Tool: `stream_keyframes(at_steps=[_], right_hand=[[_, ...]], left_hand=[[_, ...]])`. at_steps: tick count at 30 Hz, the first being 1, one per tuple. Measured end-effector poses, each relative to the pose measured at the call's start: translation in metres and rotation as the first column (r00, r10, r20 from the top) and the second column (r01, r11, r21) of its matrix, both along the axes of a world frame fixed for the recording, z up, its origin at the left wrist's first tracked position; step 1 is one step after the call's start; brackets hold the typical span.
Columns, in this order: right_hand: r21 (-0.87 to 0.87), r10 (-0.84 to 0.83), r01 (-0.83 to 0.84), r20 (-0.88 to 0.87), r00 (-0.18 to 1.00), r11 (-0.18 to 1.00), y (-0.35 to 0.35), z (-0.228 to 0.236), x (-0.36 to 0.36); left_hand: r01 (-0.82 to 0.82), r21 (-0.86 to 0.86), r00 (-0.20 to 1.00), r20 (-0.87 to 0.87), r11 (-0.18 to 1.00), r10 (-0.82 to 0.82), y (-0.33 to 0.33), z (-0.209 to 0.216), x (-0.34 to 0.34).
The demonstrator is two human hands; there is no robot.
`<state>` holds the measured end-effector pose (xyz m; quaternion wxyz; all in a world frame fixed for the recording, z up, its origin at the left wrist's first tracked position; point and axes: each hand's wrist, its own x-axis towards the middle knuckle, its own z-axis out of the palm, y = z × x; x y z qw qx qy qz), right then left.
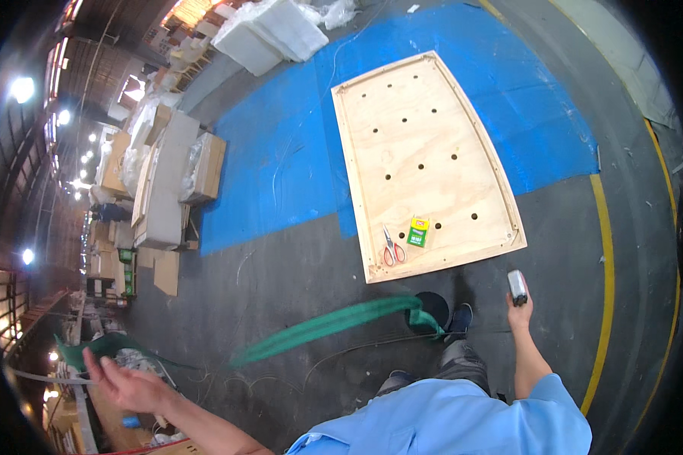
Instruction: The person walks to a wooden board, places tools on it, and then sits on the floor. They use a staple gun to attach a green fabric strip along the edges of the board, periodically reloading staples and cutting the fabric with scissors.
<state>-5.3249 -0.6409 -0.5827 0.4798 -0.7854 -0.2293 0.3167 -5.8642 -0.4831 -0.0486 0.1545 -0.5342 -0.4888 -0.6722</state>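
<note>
Beside a wooden panel (417,196), my right grip (520,309) full

It is clasped round a blocky silvery tool (517,283). My left grip (135,387), loosely curled, is at thin green fabric (111,343); whether pinching, I cannot tell. A green strip (326,325) stretches over dark floor (281,273). Beyond, scissors (391,244) and a yellow-green box (418,233), contents hidden, rest on the rimmed, hole-dotted panel.

From my feed: small silver-grey block-shaped tool (517,285), dark at near end, gripped in right hand (520,312). Long flat green band (326,324) arcs across dark floor (281,280), right end bent down. More green material (111,343) just beside left hand (133,385); whether gripped, I can't tell.
</note>
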Motion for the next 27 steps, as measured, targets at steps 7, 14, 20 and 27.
stream_keyframes(at_steps=[7,14,20,27], right_hand=[[-0.058,-0.004,0.019,0.257,0.967,0.998,-0.073,0.046,-0.074],[-0.015,-0.249,0.260,0.239,0.939,0.965,-0.109,0.074,-0.175],[0.042,-0.235,0.233,0.307,0.922,0.972,-0.138,0.094,-0.237],[-0.239,-0.114,0.206,0.348,0.930,0.949,-0.168,0.098,-0.305]], left_hand=[[0.595,-0.411,0.638,0.765,0.690,-0.095,-0.064,-0.195,-0.017],[0.839,-0.463,0.518,0.841,0.286,-0.159,-0.167,-0.260,-0.085],[0.927,-0.267,0.338,0.900,0.262,-0.277,-0.194,-0.252,-0.142],[0.704,-0.515,0.704,0.596,0.489,-0.386,-0.168,-0.259,-0.197]])
